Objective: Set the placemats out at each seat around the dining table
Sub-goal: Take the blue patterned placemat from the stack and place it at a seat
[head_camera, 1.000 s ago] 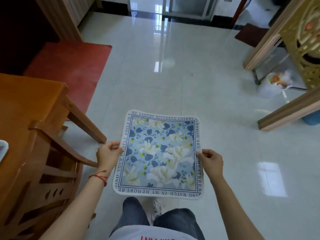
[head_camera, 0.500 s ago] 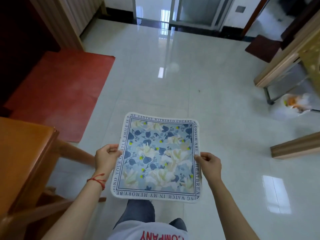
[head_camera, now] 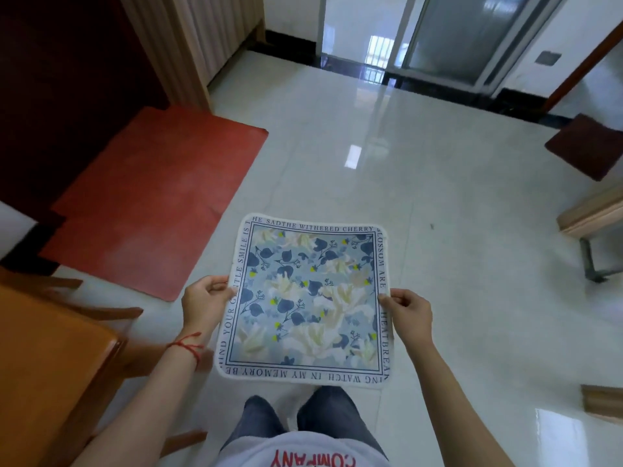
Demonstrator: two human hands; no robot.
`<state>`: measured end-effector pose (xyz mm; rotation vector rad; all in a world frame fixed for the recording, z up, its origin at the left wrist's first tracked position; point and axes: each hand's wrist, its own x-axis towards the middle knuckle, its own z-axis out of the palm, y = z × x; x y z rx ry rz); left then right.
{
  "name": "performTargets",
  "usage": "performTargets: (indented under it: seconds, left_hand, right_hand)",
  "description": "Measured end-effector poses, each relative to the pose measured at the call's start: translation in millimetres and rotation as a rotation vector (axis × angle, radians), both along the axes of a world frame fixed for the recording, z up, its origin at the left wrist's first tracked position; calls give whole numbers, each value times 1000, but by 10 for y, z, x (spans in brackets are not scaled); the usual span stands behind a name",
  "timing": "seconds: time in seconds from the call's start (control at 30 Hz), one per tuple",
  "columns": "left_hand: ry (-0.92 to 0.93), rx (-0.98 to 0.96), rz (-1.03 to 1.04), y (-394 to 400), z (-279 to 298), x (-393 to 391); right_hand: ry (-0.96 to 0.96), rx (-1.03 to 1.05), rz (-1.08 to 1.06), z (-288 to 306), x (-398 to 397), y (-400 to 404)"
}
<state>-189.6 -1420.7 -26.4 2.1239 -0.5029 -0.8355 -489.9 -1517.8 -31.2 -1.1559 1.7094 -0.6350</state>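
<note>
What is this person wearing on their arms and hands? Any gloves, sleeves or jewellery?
No gloves or long sleeves: both forearms are bare. The left hand has a thin red string bracelet tied round its wrist. The right hand and its wrist show nothing worn, and no rings show on the fingers.

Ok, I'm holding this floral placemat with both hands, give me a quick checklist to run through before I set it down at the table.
1. Left hand grips the left edge of the placemat: ok.
2. Right hand pinches the right edge: ok.
3. Placemat held flat, printed side up, not folded: ok.
4. Placemat over the table: not ok, it hangs over the tiled floor, with the table off to the left.
5. Spot at the seat free to take it: cannot tell, only a corner of the tabletop shows.
6. Path to the table free: cannot tell, a chair stands beside it.
</note>
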Motion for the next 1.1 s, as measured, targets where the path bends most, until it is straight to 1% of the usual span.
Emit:
performTargets:
  seconds: [0.27, 0.5, 0.83, 0.97, 1.1]
  left_hand:
    - [-49, -17, 166, -845, 80, 390]
    - [-114, -6, 331, -1385, 249, 739]
    - [-135, -8, 488, -1714, 227, 1458]
    - [-135, -30, 546, -1842, 178, 1931]
    - [-150, -57, 610, -1992, 272, 2441]
  right_hand:
    - [-9, -28, 192, 1, 675, -1411]
    - [-14, -37, 387, 203, 1424, -2440]
    - [-28, -5, 541, 195, 2569, -3219]
    - [-39, -7, 599, 196, 3189, -3483]
    - [-38, -30, 664, 282, 3863, -3708]
